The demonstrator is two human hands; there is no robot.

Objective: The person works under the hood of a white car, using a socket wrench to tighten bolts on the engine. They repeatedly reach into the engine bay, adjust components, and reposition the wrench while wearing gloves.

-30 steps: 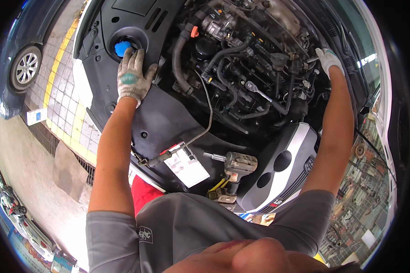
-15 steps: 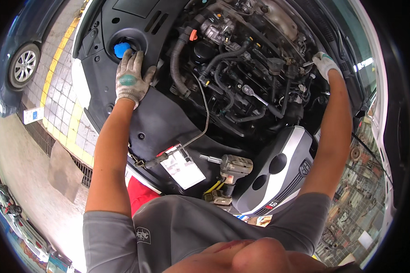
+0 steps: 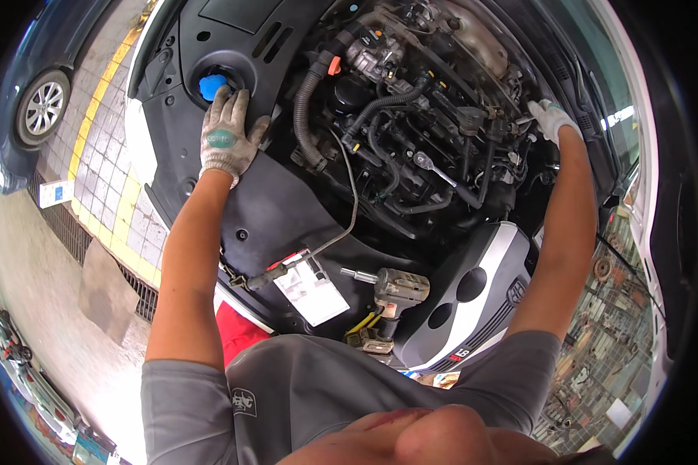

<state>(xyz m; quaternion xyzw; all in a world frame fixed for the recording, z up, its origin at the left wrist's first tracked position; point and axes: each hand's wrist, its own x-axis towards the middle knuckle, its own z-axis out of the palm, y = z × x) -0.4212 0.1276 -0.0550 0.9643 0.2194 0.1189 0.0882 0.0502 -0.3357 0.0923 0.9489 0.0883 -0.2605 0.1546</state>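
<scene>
My gloved left hand (image 3: 226,138) rests, fingers apart, on the black plastic panel (image 3: 260,209) just below a blue cap (image 3: 212,85). At the engine's right side, my gloved right hand (image 3: 549,118) grips a slim silver tool (image 3: 524,120), its far end hard to make out among hoses and fittings. A ratchet (image 3: 432,166) lies across the middle of the engine (image 3: 384,116). Nearer my body, a cordless impact driver (image 3: 399,291) with a socket sits beside a white card (image 3: 310,294), and a thin cable with a hose end (image 3: 267,275) crosses the panel.
A removed engine cover (image 3: 465,302) with a white stripe leans at the lower right of the bay. The raised hood and windscreen edge line the right. At left, a dark car (image 3: 19,124) stands on tiles with a yellow line (image 3: 93,116) near a drain grate (image 3: 74,236).
My right hand has shifted slightly toward me and left, still curled at the silver tool. My left hand stays on the panel beside the blue cap.
</scene>
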